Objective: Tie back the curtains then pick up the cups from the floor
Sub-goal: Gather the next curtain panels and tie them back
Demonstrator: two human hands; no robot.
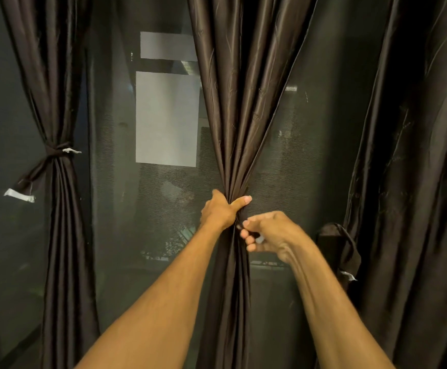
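Mid-frame, the left hand [223, 211] fists the soft, slippery-looking dark brown satin curtain [239, 115] at its bunched waist; the right hand [266, 233] curls beside it, hold unclear.

No readable text, label or number anywhere.

Window wall ahead: dark glass behind fine mesh screen [163, 198]. Vertical frame post [94, 155] left of centre. Beyond screen, two pale grey rectangles: small upper one [166, 46] above larger lower one [166, 118], dark band between. What rectangles are: cannot tell. Faint foliage [175, 243] low in pane, light speckled on leaves. Horizontal rail [267, 263] across lower pane, right of centre. Small bright glint [291, 88] higher on right. Room light dim, warm. Outside dark.
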